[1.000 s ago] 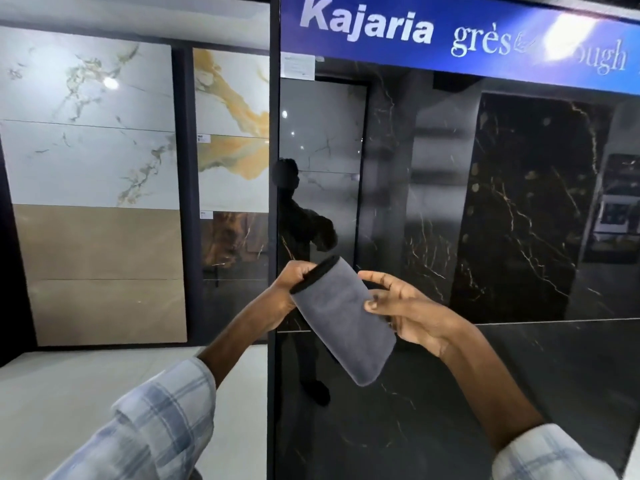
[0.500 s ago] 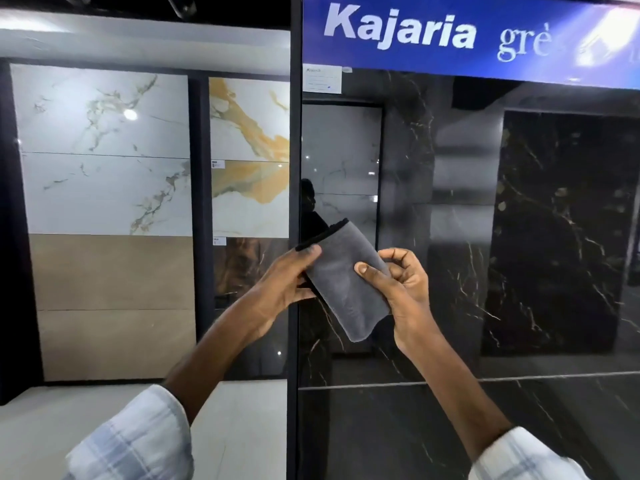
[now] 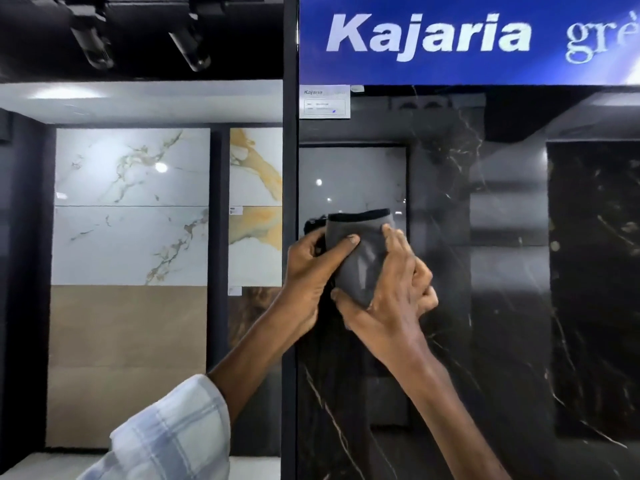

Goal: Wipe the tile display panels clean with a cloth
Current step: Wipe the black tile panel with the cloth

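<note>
A folded grey cloth (image 3: 360,251) with a black hem is held up in front of the glossy black marble tile panel (image 3: 450,306), close to the panel's left edge. My left hand (image 3: 308,271) grips the cloth's left side, thumb across its front. My right hand (image 3: 391,299) holds its right side and lower end, fingers pressed on the fabric. Whether the cloth touches the tile surface cannot be told.
A black vertical frame post (image 3: 290,202) bounds the panel on the left. A blue Kajaria sign (image 3: 429,36) runs above, with a small white label (image 3: 324,102) under it. White, beige and orange-veined tile panels (image 3: 131,209) stand further back on the left.
Both hands have raised the cloth higher and closer to the black panel. They now clasp it tightly from both sides, and the view has tilted upward.
</note>
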Action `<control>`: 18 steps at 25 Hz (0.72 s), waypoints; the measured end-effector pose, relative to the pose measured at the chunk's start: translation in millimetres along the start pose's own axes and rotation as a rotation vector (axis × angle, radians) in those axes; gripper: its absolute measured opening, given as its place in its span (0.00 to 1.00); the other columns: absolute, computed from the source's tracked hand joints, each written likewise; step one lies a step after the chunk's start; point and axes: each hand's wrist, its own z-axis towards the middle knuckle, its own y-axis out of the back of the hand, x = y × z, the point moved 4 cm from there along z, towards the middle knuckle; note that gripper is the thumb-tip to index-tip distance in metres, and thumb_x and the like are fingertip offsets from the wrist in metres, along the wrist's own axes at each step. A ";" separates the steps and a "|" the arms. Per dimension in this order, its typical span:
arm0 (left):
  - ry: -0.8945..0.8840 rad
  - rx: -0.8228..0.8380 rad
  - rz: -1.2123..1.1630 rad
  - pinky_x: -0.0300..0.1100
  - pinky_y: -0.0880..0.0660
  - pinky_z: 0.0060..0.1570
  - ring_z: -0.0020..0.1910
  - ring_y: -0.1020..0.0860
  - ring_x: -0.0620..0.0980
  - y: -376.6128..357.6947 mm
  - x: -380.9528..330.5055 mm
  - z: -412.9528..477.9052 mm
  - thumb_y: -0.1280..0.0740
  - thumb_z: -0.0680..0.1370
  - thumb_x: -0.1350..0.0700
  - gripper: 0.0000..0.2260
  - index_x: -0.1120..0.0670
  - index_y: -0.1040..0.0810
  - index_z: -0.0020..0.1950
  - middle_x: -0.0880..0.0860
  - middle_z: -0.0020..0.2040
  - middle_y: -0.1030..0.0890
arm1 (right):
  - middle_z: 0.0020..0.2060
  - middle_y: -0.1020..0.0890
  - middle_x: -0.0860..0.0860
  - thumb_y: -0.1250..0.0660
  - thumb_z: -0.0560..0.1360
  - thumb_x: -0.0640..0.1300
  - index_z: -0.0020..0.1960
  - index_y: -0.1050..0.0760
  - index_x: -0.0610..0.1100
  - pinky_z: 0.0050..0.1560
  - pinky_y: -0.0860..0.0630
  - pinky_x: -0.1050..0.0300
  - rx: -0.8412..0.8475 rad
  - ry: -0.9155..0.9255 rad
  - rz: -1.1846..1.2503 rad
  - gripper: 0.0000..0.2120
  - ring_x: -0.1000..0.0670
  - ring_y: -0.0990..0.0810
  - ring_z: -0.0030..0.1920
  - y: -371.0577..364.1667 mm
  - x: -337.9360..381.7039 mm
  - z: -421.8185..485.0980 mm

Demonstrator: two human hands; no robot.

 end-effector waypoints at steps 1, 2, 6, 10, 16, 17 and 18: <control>-0.010 0.042 0.016 0.41 0.19 0.53 0.55 0.15 0.51 -3.8 -2.9 16.4 0.27 0.79 0.63 0.09 0.57 0.17 0.59 0.55 0.53 0.13 | 0.79 0.43 0.51 0.29 0.66 0.59 0.81 0.54 0.58 0.71 0.38 0.31 -0.107 0.008 0.005 0.51 0.44 0.43 0.75 -4.7 -4.7 16.2; -0.038 0.079 0.040 0.40 0.20 0.53 0.55 0.15 0.50 -4.2 -6.5 33.0 0.27 0.79 0.63 0.10 0.56 0.17 0.60 0.53 0.53 0.13 | 0.79 0.40 0.49 0.32 0.66 0.59 0.82 0.51 0.56 0.69 0.37 0.30 -0.185 0.019 0.011 0.49 0.42 0.41 0.74 -9.4 -8.9 33.5; -0.333 -0.027 0.116 0.41 0.23 0.63 0.63 0.19 0.48 33.8 -25.6 86.3 0.32 0.82 0.57 0.11 0.53 0.17 0.64 0.51 0.60 0.15 | 0.78 0.35 0.49 0.34 0.67 0.53 0.81 0.41 0.54 0.66 0.38 0.31 -0.301 0.112 -0.064 0.43 0.40 0.37 0.73 -32.5 -11.5 97.6; -0.349 -0.230 0.020 0.44 0.29 0.70 0.70 0.25 0.46 87.1 5.8 116.0 0.40 0.79 0.47 0.18 0.48 0.21 0.66 0.44 0.67 0.22 | 0.79 0.35 0.50 0.34 0.68 0.51 0.80 0.36 0.55 0.65 0.39 0.38 -0.355 0.226 -0.275 0.39 0.41 0.35 0.70 -57.2 7.1 122.8; -0.305 0.019 0.017 0.52 0.27 0.71 0.70 0.25 0.46 90.5 62.5 132.6 0.43 0.85 0.44 0.20 0.49 0.31 0.76 0.44 0.70 0.23 | 0.84 0.52 0.50 0.43 0.71 0.57 0.83 0.44 0.51 0.68 0.40 0.31 -0.219 0.188 -0.741 0.41 0.43 0.45 0.74 -66.5 36.3 143.7; -0.309 0.041 -0.013 0.52 0.26 0.70 0.70 0.24 0.45 86.7 63.5 130.2 0.44 0.88 0.46 0.18 0.48 0.32 0.77 0.43 0.70 0.23 | 0.84 0.54 0.50 0.43 0.71 0.56 0.83 0.45 0.49 0.68 0.41 0.29 -0.198 0.205 -0.845 0.41 0.43 0.46 0.75 -66.8 43.4 145.0; -0.304 0.047 -0.031 0.53 0.26 0.71 0.70 0.24 0.45 83.4 63.6 128.4 0.46 0.89 0.48 0.17 0.48 0.33 0.77 0.43 0.70 0.23 | 0.84 0.55 0.51 0.44 0.71 0.57 0.84 0.48 0.48 0.69 0.41 0.29 -0.153 0.220 -0.918 0.42 0.42 0.47 0.77 -67.2 50.3 147.0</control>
